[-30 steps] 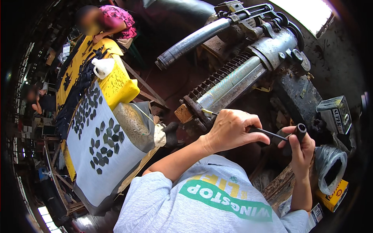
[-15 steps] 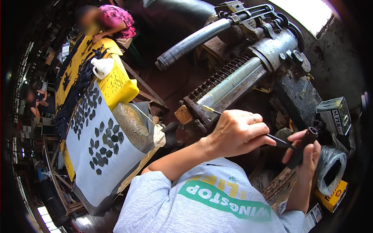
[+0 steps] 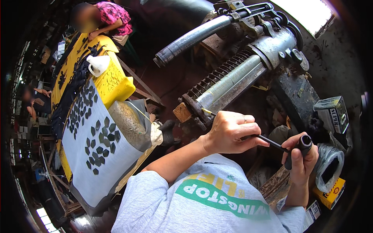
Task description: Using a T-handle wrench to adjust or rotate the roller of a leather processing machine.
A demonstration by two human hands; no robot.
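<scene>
My left hand (image 3: 233, 131) pinches a slim black rod (image 3: 274, 144) with a pale yellow tip at its far left end. I cannot tell whether it is a brush. The rod's other end meets my right hand (image 3: 302, 161), at the side of a short black tube (image 3: 305, 143). My right fingers are wrapped round that tube, and its hollow round end faces up. Part of the tube is hidden behind the fingers.
Ahead stands a greasy metal machine (image 3: 233, 87) with a spring and a long roller. At left, many dark cut pieces (image 3: 103, 138) lie on a white sheet (image 3: 79, 171), by a yellow container (image 3: 116, 85). A tin (image 3: 331, 114) and plastic bag (image 3: 330, 165) sit at right. Another person (image 3: 112, 19) works far left.
My right hand has turned the black tube so its hollow end faces me more. The rod has stayed against it. The view has shifted slightly.
</scene>
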